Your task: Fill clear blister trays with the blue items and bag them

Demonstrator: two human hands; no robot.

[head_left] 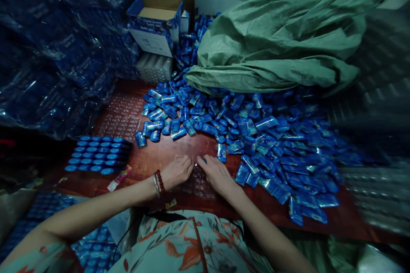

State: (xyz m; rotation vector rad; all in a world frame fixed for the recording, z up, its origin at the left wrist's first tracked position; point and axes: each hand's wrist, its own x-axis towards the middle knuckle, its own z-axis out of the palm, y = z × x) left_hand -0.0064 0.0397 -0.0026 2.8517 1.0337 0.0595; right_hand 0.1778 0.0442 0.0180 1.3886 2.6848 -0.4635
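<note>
A clear plastic tray with moulded hollows (200, 185) lies on the table in front of me, between my two hands. At its far left corner is my left hand (177, 173), fingers curled and pressed together; what they pinch, if anything, is hidden. My right hand (219, 175) rests over the tray's right side with its fingers bent. A bit of blue shows at its fingertips, apparently a small blue packet (204, 161) mostly covered by the hand. Just beyond my right hand lies a loose blue packet (221, 152), part of a large heap of blue packets (250, 126).
Blue pieces stand in neat rows (96, 153) at left, beside a pink-and-yellow wrapper (119, 178). Behind them lie empty clear trays (121, 113). An open carton (155, 25) and a green sack (272, 47) stand at the back. Wrapped blue packs (54, 47) tower at far left.
</note>
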